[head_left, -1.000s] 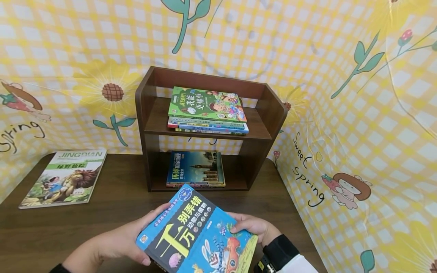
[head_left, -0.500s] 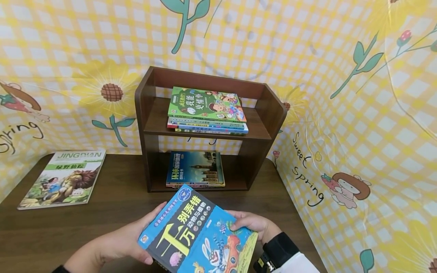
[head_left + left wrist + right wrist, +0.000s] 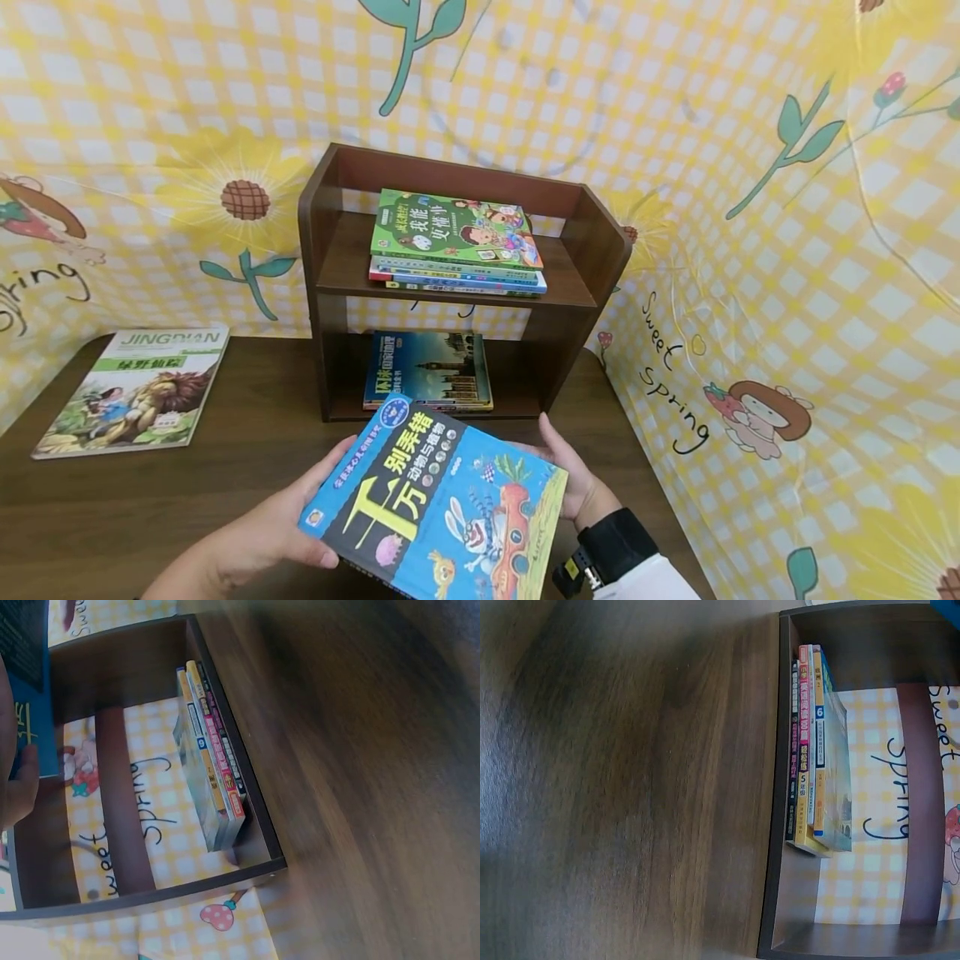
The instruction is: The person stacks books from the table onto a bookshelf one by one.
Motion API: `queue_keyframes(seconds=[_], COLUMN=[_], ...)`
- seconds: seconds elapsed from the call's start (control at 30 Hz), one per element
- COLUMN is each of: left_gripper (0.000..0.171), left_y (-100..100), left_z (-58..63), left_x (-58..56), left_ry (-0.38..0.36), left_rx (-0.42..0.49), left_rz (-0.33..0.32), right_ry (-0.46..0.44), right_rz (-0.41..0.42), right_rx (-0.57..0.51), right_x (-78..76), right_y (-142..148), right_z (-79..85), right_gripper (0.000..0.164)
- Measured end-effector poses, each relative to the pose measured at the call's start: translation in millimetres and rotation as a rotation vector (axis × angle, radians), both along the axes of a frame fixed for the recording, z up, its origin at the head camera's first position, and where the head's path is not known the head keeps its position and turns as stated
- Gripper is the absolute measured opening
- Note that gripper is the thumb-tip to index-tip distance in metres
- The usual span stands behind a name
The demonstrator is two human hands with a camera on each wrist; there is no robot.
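A blue children's book [image 3: 450,492] with yellow lettering and a cartoon rabbit in a red car is held tilted in front of the small bookcase in the head view. My left hand [image 3: 277,525] grips its left side, thumb at the lower edge. At the book's right edge is my right hand [image 3: 572,477], its thumb raised off the cover and its other fingers hidden behind. In the left wrist view, part of the book [image 3: 34,727] and a finger [image 3: 26,784] show at the left. Only a blue corner [image 3: 949,611] appears in the right wrist view.
The dark brown two-tier bookcase [image 3: 461,298] stands on the wooden table [image 3: 247,467]. Its upper shelf bears a stack of books [image 3: 457,242] topped by a green one; flat books [image 3: 431,368] lie below. A white-and-green book [image 3: 135,392] lies at the left. Patterned cloth [image 3: 720,250] surrounds the table.
My right thumb has lifted off the book's cover and now points up. The book has shifted slightly up and left and turned to face up a little more; my left hand keeps its hold.
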State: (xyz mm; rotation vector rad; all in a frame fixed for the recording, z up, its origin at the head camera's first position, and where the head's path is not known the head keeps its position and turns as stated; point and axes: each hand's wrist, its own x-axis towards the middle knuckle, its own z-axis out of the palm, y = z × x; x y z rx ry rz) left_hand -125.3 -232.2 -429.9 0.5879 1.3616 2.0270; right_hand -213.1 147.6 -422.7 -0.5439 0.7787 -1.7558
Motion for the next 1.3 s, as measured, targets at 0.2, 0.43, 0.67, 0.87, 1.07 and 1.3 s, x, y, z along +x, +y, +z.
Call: queue_keyframes(seconds=[0.2,0.43,0.67,0.87,1.07,1.3], left_gripper=[0.107,0.103,0.107,0.109,0.112,0.116], left_y=[-3.7,-5.1,-1.3,5.4,12.2,16.4], left_z=[-3.2,-8.7,-9.1,-11.6,-16.1,-14.1], left_x=[0.6,4.0,7.3,10.1,8.5,5.4], left_ry=[0.049,0.082,0.060,0.055,0.097,0.066], left_rx=[0.042,0.095,0.038,-0.028,-0.059,-0.166], left_rz=[0.027,0.076,0.251,0.395,0.510,0.617], right_ry=[0.012,-0.103,-0.152,-0.034,0.104,0.297], right_rz=[-0.014,-0.151,-0.347,-0.456,-0.624,-0.678], right_rx=[-0.029,0.017,0.082,0.095,0.323,0.466], right_x=[1.7,2.9,15.9,26.9,38.1,40.6], right_y=[-1.7,-3.3,-15.5,-29.4,-42.6,-53.9], right_z=[2.2,2.7,9.7,16.6,18.4,10.1], right_gripper=[0.098,0.105,0.089,0.071,0.055,0.079])
